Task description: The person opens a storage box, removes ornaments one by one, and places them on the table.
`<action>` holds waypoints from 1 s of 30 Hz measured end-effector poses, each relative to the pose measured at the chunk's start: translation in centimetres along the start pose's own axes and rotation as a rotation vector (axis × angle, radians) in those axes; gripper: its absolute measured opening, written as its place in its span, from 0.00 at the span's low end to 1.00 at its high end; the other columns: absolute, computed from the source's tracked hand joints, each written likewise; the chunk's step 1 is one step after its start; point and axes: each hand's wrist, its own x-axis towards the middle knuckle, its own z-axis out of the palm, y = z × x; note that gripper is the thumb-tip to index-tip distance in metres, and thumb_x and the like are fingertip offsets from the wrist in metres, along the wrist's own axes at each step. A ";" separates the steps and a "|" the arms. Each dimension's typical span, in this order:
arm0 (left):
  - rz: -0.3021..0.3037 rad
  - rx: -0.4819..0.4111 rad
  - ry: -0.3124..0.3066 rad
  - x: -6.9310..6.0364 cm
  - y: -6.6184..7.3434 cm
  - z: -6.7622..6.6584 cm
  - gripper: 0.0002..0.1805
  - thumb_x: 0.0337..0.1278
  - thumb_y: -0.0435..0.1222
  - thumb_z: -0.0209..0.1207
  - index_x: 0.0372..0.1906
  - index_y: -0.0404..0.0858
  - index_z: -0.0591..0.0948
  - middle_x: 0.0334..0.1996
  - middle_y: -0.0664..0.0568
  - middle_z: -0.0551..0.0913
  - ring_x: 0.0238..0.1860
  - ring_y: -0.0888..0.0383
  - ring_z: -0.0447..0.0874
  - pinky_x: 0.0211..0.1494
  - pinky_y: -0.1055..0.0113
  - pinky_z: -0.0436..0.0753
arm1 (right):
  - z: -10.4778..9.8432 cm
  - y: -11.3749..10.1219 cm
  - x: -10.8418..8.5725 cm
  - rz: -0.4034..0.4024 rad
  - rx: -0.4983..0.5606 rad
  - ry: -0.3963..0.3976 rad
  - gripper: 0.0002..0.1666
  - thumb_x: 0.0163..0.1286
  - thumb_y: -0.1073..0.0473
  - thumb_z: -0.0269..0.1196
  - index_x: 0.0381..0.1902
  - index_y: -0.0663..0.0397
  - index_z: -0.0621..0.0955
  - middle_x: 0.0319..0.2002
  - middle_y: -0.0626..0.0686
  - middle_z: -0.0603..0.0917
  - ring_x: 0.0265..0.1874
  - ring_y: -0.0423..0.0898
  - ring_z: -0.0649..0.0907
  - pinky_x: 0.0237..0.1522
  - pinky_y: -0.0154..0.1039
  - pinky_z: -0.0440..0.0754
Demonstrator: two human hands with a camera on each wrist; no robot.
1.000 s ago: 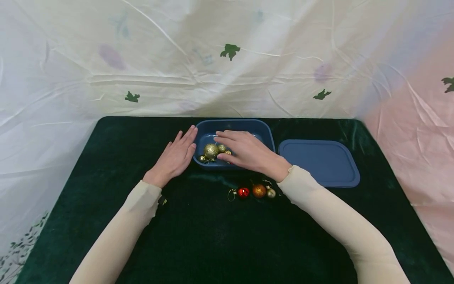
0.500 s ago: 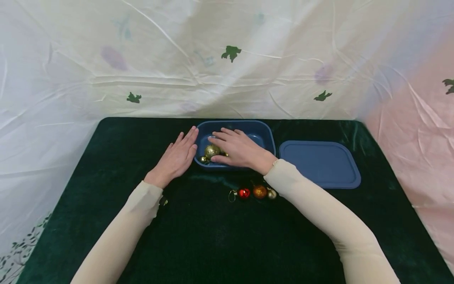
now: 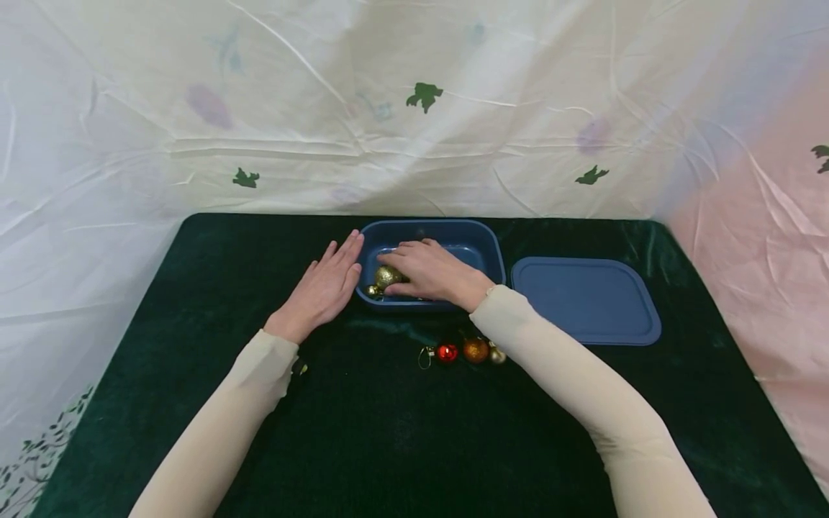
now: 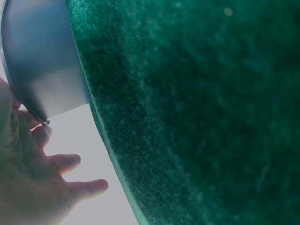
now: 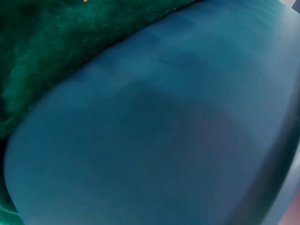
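A blue rectangular box (image 3: 453,226) stands at the table's far side. Flat against its left wall rests my left hand (image 3: 319,289), fingers straight; the left wrist view shows this hand (image 4: 33,180) beside the box wall (image 4: 44,56). My right hand (image 3: 440,273) reaches down inside the box, thumb and index finger spread around a large glittery gold Christmas ball (image 3: 388,278). Whether they touch the ball is unclear. A small shiny gold ball (image 3: 373,291) lies left of it; other balls are hidden under the hand. The right wrist view is filled by the box's outer wall (image 5: 140,140).
A red ball (image 3: 447,352), an orange glitter ball (image 3: 476,350) and a small pale gold ball (image 3: 497,355) lie in front of the box. The flat blue lid (image 3: 586,298) lies to its right. Dark green cloth (image 3: 388,446) covers the table.
My right hand has moved slightly left and lowered into the box, its fingers bending more, and now covers the smaller balls. The left hand has stayed at the box's left wall.
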 end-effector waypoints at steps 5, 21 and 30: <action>0.003 -0.002 0.000 0.0 0.0 0.0 0.33 0.85 0.49 0.29 0.85 0.49 0.39 0.84 0.56 0.33 0.82 0.37 0.39 0.76 0.29 0.50 | 0.0 0.0 0.1 -0.021 0.005 0.008 0.33 0.75 0.42 0.64 0.72 0.48 0.76 0.68 0.53 0.79 0.69 0.52 0.76 0.72 0.58 0.68; -0.009 -0.021 0.001 0.1 0.0 0.0 0.33 0.85 0.49 0.30 0.85 0.49 0.39 0.85 0.55 0.34 0.83 0.38 0.38 0.76 0.29 0.50 | -1.6 0.1 -2.0 -0.043 0.098 0.181 0.32 0.76 0.43 0.64 0.70 0.52 0.78 0.58 0.52 0.85 0.58 0.49 0.82 0.66 0.50 0.75; -0.014 -0.021 0.015 0.2 -0.2 0.1 0.33 0.85 0.50 0.30 0.85 0.49 0.39 0.85 0.56 0.34 0.83 0.38 0.38 0.76 0.29 0.50 | -2.5 -0.3 -4.0 -0.032 0.108 0.284 0.33 0.76 0.41 0.64 0.70 0.53 0.78 0.59 0.55 0.84 0.60 0.51 0.82 0.66 0.50 0.75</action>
